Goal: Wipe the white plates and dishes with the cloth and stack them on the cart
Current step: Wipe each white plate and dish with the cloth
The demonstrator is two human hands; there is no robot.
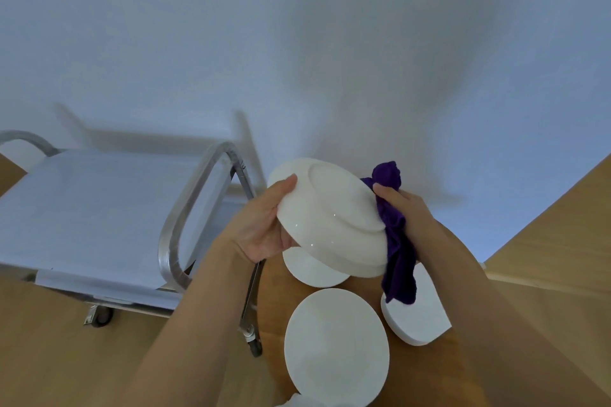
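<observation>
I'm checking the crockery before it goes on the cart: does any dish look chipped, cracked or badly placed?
No chips or cracks show. The left hand holds a white plate underside up while the right hand holds the purple cloth at its rim. One dish on the wooden table is partly hidden by the right arm.

the held plate [330,225] looks like smooth, glossy white ceramic with tiny glints. the purple cloth [398,254] is soft, fuzzy, matt fabric. the cart [185,225] has a shiny brushed metal frame. the tabletop [271,291] is smooth, light wood.
</observation>
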